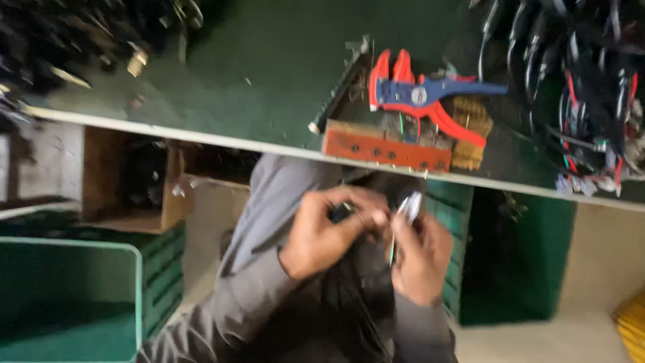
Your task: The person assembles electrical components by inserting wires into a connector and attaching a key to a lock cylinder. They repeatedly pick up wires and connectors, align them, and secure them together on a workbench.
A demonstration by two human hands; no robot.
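Observation:
My left hand and my right hand are held close together below the edge of a green workbench, over my lap. The left hand's fingers pinch a small dark part. The right hand grips a small shiny metal piece with a thin green wire running down from it. The two hands nearly touch at the fingertips. The picture is blurred, so finer detail of the parts cannot be made out.
On the bench lie a red and blue wire-stripping plier, an orange block with holes and bundles of black cables at the right. A cardboard box and green crates stand under the bench at the left.

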